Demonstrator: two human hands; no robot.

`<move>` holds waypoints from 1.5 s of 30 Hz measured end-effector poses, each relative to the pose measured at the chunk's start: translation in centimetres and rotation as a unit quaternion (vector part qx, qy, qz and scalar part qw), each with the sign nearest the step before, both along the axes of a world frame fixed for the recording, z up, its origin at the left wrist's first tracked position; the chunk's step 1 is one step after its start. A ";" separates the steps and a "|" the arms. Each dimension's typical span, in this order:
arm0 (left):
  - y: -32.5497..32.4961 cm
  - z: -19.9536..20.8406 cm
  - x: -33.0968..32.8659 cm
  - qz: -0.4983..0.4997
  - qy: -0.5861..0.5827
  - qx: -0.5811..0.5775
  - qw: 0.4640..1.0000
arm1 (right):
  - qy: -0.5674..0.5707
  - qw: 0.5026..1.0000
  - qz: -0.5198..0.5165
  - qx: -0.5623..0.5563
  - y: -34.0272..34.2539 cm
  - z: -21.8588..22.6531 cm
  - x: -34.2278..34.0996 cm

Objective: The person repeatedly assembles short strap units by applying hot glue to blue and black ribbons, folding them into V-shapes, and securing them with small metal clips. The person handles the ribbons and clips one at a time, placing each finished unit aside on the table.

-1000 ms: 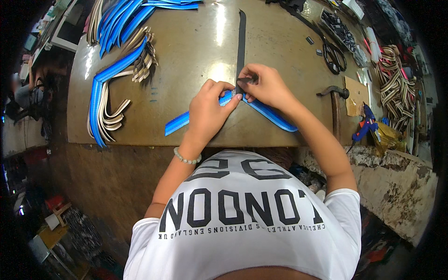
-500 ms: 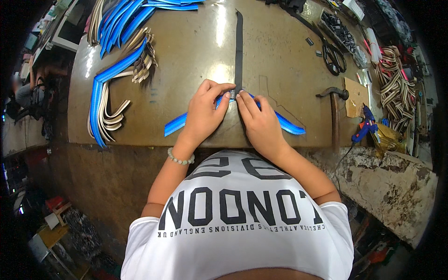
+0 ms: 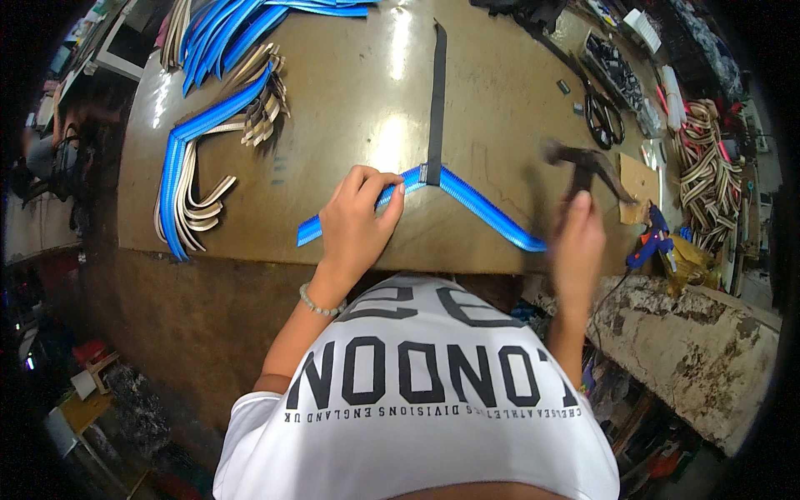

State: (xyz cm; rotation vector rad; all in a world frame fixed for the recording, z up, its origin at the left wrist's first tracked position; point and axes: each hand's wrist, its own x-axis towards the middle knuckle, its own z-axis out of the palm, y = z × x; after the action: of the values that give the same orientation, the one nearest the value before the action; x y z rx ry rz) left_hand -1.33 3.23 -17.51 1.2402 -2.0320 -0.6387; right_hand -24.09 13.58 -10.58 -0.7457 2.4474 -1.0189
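My left hand (image 3: 360,218) pinches the left arm of a bent blue webbing strap (image 3: 487,212) lying on the work table. At the strap's bend, a narrow black strap (image 3: 437,92) runs straight away from me. A small dark piece (image 3: 423,174) sits where the two straps meet; its kind is too small to make out. Over to the right, my right hand (image 3: 577,250), blurred by motion, is closed round the handle of a claw hammer (image 3: 590,163). The hammer is held above the table, beyond the blue strap's right end.
Bundled blue and beige straps (image 3: 179,167) lie at the left, with more blue straps (image 3: 242,33) behind. To the right are black scissors (image 3: 602,117), a tray of small dark parts (image 3: 612,67), cardboard (image 3: 635,179), a blue glue gun (image 3: 654,237) and a heap of beige straps (image 3: 708,167).
My right hand has left the strap's bend, moved right and picked up the hammer from the table. My left hand has shifted slightly down and left, uncovering the join.
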 end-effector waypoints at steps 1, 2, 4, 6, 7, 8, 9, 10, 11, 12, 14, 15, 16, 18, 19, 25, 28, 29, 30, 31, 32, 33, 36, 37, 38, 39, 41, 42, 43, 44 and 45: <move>0.0 0.0 0.0 -0.001 -0.001 -0.004 1.000 | 0.076 0.985 0.153 0.009 -0.8 0.3 2.7; -0.1 0.1 0.0 -0.003 0.001 -0.011 1.000 | 0.031 0.970 0.238 0.049 -2.0 0.2 4.2; -0.1 0.1 0.1 -0.008 -0.009 -0.010 1.000 | 0.003 0.941 0.335 0.053 -3.4 -0.4 6.1; -0.2 0.1 0.1 -0.002 -0.002 -0.011 1.000 | 0.089 0.942 0.323 -0.037 -3.3 -1.3 6.1; 0.0 0.1 0.2 -0.002 0.003 -0.004 1.000 | 0.071 0.936 0.338 -0.065 -3.1 -1.8 6.1; 0.0 0.1 0.1 -0.002 0.008 -0.001 1.000 | 0.076 0.928 0.342 -0.122 -2.8 -1.9 6.0; 0.0 0.1 0.1 -0.008 -0.003 -0.005 1.000 | 0.082 0.917 0.349 -0.174 -2.7 -2.0 6.0; 0.1 0.2 0.1 -0.007 -0.011 -0.021 1.000 | 0.092 0.921 0.353 -0.140 -2.3 -1.7 6.1; 0.1 0.3 0.0 -0.009 -0.018 -0.037 0.999 | 0.105 0.922 0.359 -0.101 -2.3 -1.5 6.3; 0.1 0.4 0.0 -0.015 -0.026 -0.052 0.998 | 0.095 0.925 0.366 -0.029 -2.2 -1.2 6.6; 0.0 0.7 -0.2 -0.038 -0.041 -0.065 0.996 | 0.072 0.946 0.315 0.025 -2.0 -1.0 5.9; 0.1 0.8 -0.1 -0.041 -0.053 -0.064 0.996 | 0.086 0.954 0.288 -0.001 -1.3 -1.1 5.0; 0.0 0.8 -0.1 -0.061 -0.072 -0.063 0.994 | 0.106 0.954 0.276 -0.050 -0.9 -1.4 3.6; -0.2 0.6 -0.1 -0.065 -0.110 -0.070 0.989 | 0.214 0.961 0.166 -0.054 0.9 -3.0 -0.3; -0.4 0.4 -0.3 -0.087 -0.136 -0.069 0.985 | 0.213 0.965 0.132 -0.072 1.2 -4.0 -3.1; -2.0 -0.6 -2.5 -0.193 -0.091 -0.125 0.969 | 0.473 0.870 0.110 0.086 2.0 -6.3 -11.4; -1.2 0.3 -5.3 -0.186 0.223 -0.070 0.954 | 0.307 0.927 0.200 -0.085 -0.6 -5.4 -7.8; -0.5 0.8 -5.9 -0.183 0.279 0.065 0.941 | -0.008 0.966 0.209 -0.149 -1.4 -5.2 -5.8; 0.2 1.1 -6.4 -0.180 0.358 0.170 0.900 | -0.306 0.911 0.180 -0.209 -2.2 -4.8 -4.2; 0.8 1.5 -7.1 -0.161 0.427 0.254 0.853 | -0.390 0.864 0.211 -0.238 -3.2 -5.2 -2.0; 1.3 1.7 -7.1 -0.147 0.413 0.254 0.862 | -0.455 0.830 0.202 -0.251 -3.9 -5.0 -0.7; 1.6 1.9 -7.0 -0.142 0.397 0.253 0.871 | -0.380 0.868 0.155 -0.280 -4.9 -5.1 0.5; 1.9 2.3 -5.7 -0.208 0.252 0.343 0.881 | -0.329 0.910 0.181 -0.176 -6.4 -4.3 1.3; 1.5 2.4 -5.4 -0.248 0.094 0.339 0.903 | -0.246 0.929 0.215 -0.171 -6.4 -4.0 1.1; 1.2 2.7 -5.2 -0.286 -0.086 0.306 0.904 | -0.192 0.946 0.240 -0.105 -6.6 -3.8 0.6; 1.5 3.0 -4.8 -0.241 0.008 0.271 0.932 | -0.185 0.930 0.295 -0.113 -6.6 -3.6 0.2; 0.8 3.6 -5.1 -0.123 0.150 0.036 0.980 | -0.138 0.930 0.333 -0.072 -6.4 -3.4 -0.5; 0.0 3.8 -5.4 -0.050 0.191 -0.117 0.973 | -0.097 0.929 0.355 -0.043 -6.3 -3.4 -0.9; -0.4 3.9 -5.1 -0.052 0.151 -0.079 0.984 | -0.136 0.922 0.359 -0.039 -6.2 -3.5 -1.1; -1.1 3.8 -4.8 -0.057 0.096 0.003 0.994 | -0.165 0.901 0.396 -0.062 -6.1 -3.7 -1.3; -1.7 3.6 -4.3 -0.109 0.074 0.021 0.991 | -0.195 0.892 0.404 -0.064 -6.3 -3.8 -1.5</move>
State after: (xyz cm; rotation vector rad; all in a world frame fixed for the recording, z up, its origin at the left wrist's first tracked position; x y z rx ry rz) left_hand -5.60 1.51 -13.90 0.9708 -2.0531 -0.8539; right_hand -25.58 7.31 -14.37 -1.2985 1.4931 -0.8652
